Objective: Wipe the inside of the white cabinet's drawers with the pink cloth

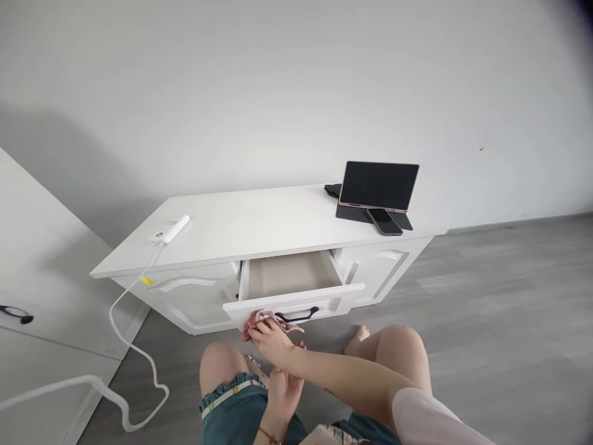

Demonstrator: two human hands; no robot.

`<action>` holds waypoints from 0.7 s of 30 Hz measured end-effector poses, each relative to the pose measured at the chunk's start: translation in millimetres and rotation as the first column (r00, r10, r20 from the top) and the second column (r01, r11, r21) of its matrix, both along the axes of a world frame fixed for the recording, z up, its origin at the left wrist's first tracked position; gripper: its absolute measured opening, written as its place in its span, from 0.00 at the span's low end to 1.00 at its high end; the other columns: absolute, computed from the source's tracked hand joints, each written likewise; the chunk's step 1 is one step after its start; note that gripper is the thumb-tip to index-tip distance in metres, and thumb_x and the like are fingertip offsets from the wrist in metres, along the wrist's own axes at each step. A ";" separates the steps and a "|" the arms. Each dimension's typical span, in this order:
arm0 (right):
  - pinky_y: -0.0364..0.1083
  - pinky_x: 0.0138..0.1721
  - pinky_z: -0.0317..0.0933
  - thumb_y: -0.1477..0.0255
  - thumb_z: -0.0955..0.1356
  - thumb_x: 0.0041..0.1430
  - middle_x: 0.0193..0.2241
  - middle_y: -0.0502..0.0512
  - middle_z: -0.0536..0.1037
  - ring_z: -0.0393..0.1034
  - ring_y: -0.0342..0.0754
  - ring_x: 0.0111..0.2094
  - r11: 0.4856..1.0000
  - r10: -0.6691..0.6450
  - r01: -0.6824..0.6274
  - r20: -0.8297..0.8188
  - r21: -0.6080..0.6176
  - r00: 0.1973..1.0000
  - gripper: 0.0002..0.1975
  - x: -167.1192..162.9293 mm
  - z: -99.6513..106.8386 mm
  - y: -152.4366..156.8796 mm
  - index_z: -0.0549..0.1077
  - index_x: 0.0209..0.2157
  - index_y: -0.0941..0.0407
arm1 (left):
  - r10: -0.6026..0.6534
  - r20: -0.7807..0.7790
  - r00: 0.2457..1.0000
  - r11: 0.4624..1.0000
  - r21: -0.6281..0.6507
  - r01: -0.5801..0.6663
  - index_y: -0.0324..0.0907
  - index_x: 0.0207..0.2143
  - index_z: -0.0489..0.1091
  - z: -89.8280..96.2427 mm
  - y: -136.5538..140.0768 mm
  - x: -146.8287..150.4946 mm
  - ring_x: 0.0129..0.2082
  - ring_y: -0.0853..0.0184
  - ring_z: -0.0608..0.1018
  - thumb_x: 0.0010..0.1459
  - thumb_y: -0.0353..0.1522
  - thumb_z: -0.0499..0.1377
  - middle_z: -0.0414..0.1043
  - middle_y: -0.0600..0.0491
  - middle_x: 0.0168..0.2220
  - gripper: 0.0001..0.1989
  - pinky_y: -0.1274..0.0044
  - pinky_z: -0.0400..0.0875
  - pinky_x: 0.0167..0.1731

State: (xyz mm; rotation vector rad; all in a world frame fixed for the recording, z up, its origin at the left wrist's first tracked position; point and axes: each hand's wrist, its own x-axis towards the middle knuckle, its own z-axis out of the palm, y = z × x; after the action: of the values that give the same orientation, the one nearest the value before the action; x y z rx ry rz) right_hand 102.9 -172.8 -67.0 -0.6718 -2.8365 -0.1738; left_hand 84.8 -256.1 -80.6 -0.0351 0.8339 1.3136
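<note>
My right hand (271,341) is closed on a crumpled red-and-white cloth (253,322) and presses it to the left part of a drawer front (343,294). That drawer is pulled out from a white cabinet, and its inside bottom (291,275) shows bare. A black curved handle (301,316) sits just right of the cloth. Below my right forearm, my left hand (285,392) is held palm up near my lap, with a bracelet on the wrist. Its fingers pass partly behind the forearm; the tips that show look stretched out, and I see nothing in them.
On the cabinet top (245,222) stand a tablet-like screen (380,185), a phone (384,221) and a white power bank (172,230). From it a white cable (139,349) loops down at left. A white door (41,266) with a black handle borders the left side.
</note>
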 end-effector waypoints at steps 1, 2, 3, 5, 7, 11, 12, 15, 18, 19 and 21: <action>0.54 0.50 0.60 0.71 0.69 0.57 0.46 0.54 0.72 0.60 0.52 0.49 1.000 0.007 -0.007 0.004 0.004 1.000 0.04 2.9 -6.8 4.6 0.76 0.32 0.56 | 0.005 -0.006 1.000 0.996 -0.084 -0.006 0.45 0.27 0.73 -11.1 -5.6 -3.6 0.41 0.58 0.81 0.53 0.26 0.57 0.79 0.46 0.31 0.07 0.67 0.73 0.47; 0.53 0.49 0.61 0.70 0.68 0.59 0.45 0.54 0.73 0.61 0.52 0.48 1.000 0.008 -0.008 0.003 0.004 1.000 0.05 6.0 -13.8 8.2 0.76 0.33 0.57 | 0.011 -0.046 0.999 0.986 -0.166 -0.018 0.45 0.28 0.72 -22.3 -10.5 -8.6 0.38 0.59 0.82 0.52 0.24 0.57 0.79 0.47 0.30 0.08 0.67 0.74 0.46; 0.53 0.48 0.61 0.70 0.68 0.60 0.45 0.54 0.73 0.61 0.52 0.48 1.000 0.005 -0.005 -0.001 0.003 1.000 0.06 9.5 -21.0 10.9 0.76 0.35 0.58 | 0.014 -0.120 0.993 0.966 -0.256 -0.044 0.45 0.27 0.70 -32.6 -14.4 -14.8 0.35 0.60 0.82 0.50 0.22 0.58 0.77 0.49 0.27 0.09 0.67 0.74 0.45; 0.52 0.46 0.61 0.71 0.67 0.61 0.45 0.54 0.74 0.62 0.52 0.49 1.000 -0.001 0.001 -0.011 -0.003 1.000 0.07 17.6 -34.8 13.7 0.76 0.38 0.58 | 0.077 -0.305 0.949 0.962 -0.228 -0.151 0.46 0.28 0.69 -46.2 -17.3 -28.7 0.32 0.62 0.81 0.48 0.20 0.60 0.76 0.52 0.27 0.11 0.68 0.73 0.46; 0.51 0.43 0.62 0.71 0.66 0.62 0.46 0.53 0.74 0.62 0.52 0.50 1.000 -0.014 0.013 -0.031 -0.017 0.999 0.08 27.8 -46.5 14.3 0.75 0.41 0.57 | 0.222 -0.478 0.850 0.946 -0.107 -0.307 0.46 0.29 0.68 -45.0 -12.3 -40.2 0.32 0.65 0.81 0.47 0.21 0.62 0.74 0.56 0.28 0.12 0.70 0.72 0.48; 0.50 0.37 0.63 0.69 0.66 0.63 0.48 0.55 0.74 0.62 0.51 0.52 0.994 -0.097 0.094 -0.060 -0.053 0.993 0.11 56.7 -60.0 13.2 0.75 0.45 0.55 | 0.231 -0.474 0.850 0.971 0.058 -0.231 0.43 0.32 0.71 0.1 18.3 -37.6 0.34 0.66 0.81 0.50 0.24 0.64 0.76 0.52 0.34 0.08 0.75 0.74 0.42; 0.50 0.38 0.63 0.69 0.66 0.62 0.47 0.55 0.75 0.63 0.51 0.51 0.992 -0.118 0.116 -0.050 -0.053 0.992 0.10 66.0 -61.5 12.8 0.76 0.43 0.55 | 0.175 -0.433 0.884 0.983 0.032 -0.179 0.41 0.32 0.71 15.3 27.8 -31.3 0.33 0.66 0.81 0.51 0.24 0.64 0.77 0.50 0.33 0.07 0.75 0.75 0.39; 0.52 0.42 0.62 0.69 0.66 0.62 0.40 0.54 0.77 0.65 0.51 0.46 0.984 -0.180 0.180 -0.029 -0.018 0.983 0.08 99.2 -62.0 12.7 0.78 0.38 0.53 | 0.038 -0.240 0.970 0.998 -0.043 -0.050 0.38 0.33 0.72 52.7 53.1 -7.9 0.34 0.64 0.82 0.54 0.24 0.62 0.78 0.45 0.33 0.03 0.75 0.77 0.37; 0.52 0.44 0.61 0.68 0.66 0.62 0.41 0.54 0.77 0.65 0.51 0.45 0.966 -0.245 0.249 -0.065 0.073 0.967 0.09 139.3 -58.0 14.2 0.77 0.42 0.52 | -0.019 -0.137 0.990 0.990 -0.138 0.000 0.37 0.31 0.71 67.8 69.0 10.0 0.30 0.65 0.82 0.56 0.22 0.59 0.77 0.46 0.28 0.03 0.76 0.78 0.34; 0.52 0.44 0.61 0.68 0.66 0.62 0.42 0.54 0.77 0.65 0.51 0.45 0.958 -0.262 0.269 -0.073 0.104 0.962 0.10 153.7 -55.7 14.9 0.76 0.44 0.51 | -0.017 -0.127 0.992 0.989 -0.151 -0.002 0.37 0.31 0.71 68.5 72.0 13.3 0.29 0.65 0.82 0.56 0.22 0.59 0.77 0.47 0.27 0.04 0.76 0.78 0.33; 0.52 0.44 0.60 0.68 0.67 0.61 0.44 0.53 0.76 0.64 0.50 0.44 0.941 -0.298 0.307 -0.082 0.145 0.951 0.10 182.3 -49.9 15.9 0.76 0.44 0.50 | 0.000 -0.123 0.992 0.989 -0.148 -0.018 0.38 0.29 0.70 66.2 75.2 16.3 0.28 0.66 0.81 0.56 0.21 0.58 0.77 0.48 0.26 0.06 0.77 0.78 0.32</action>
State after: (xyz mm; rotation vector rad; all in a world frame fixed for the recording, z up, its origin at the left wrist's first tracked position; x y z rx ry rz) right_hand 285.3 -156.8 -117.0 -1.0551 -2.6133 -0.4152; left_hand 101.0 -180.9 -14.4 -0.0767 1.0375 1.2695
